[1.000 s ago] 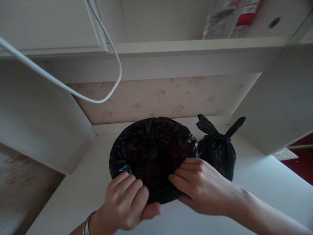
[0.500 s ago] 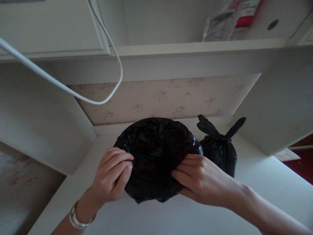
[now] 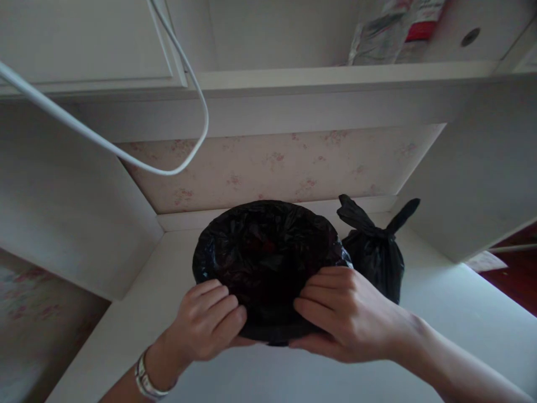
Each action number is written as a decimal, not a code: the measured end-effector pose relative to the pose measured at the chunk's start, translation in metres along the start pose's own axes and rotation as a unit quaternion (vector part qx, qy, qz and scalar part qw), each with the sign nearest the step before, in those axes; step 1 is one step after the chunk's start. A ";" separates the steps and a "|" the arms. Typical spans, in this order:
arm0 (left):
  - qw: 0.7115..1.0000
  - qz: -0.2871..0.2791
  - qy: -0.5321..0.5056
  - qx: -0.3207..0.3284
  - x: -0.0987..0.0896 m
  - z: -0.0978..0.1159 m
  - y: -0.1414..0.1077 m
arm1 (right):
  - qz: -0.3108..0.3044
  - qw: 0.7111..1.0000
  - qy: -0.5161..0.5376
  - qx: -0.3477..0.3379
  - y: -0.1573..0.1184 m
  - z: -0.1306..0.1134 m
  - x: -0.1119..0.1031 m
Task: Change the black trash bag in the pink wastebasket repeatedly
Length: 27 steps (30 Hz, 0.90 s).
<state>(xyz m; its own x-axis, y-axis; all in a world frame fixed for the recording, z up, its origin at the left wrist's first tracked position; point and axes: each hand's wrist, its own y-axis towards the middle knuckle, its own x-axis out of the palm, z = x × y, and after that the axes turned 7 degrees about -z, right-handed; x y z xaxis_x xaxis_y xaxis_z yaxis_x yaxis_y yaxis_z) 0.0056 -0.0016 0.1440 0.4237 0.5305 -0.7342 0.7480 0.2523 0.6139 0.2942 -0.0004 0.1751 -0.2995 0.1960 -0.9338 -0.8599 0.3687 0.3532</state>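
Note:
A black plastic bag lines a round bin, its mouth open toward me and its edge folded over the rim. The bin's own wall is hidden under the plastic. At the near left of the rim, my left hand is closed over the bag's edge, fingers inside and thumb below. My right hand grips the near right of the rim in the same way. Just right of the bin stands a second black bag, knotted at the top with two loose ends sticking up.
A white surface lies under the bin, with white panels at both sides and floral wallpaper behind. Overhead is a white shelf holding a clear plastic package. A white cable hangs at the upper left.
My left hand has moved right and down along the rim, toward my right hand, and now grips the near edge. The bag's loose near edge is tucked in more. My right hand barely moved.

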 end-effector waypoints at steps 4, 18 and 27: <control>0.999 -0.019 -0.035 0.017 -0.008 -0.029 -0.007 | -0.005 1.000 -0.004 0.002 -0.004 0.004 0.001; 0.998 0.013 0.005 -0.056 0.001 0.042 0.027 | -0.100 0.992 0.054 0.056 0.012 -0.023 -0.006; 0.999 0.007 -0.050 0.018 -0.002 -0.038 -0.010 | -0.158 0.983 0.061 0.076 -0.002 -0.001 -0.023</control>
<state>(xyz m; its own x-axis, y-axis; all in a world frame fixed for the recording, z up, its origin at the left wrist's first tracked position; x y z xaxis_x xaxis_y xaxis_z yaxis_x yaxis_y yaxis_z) -0.0221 0.0256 0.1503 0.4822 0.4492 -0.7522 0.7591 0.2143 0.6146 0.3025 -0.0061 0.1961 -0.0835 -0.0571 -0.9949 -0.8490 0.5268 0.0410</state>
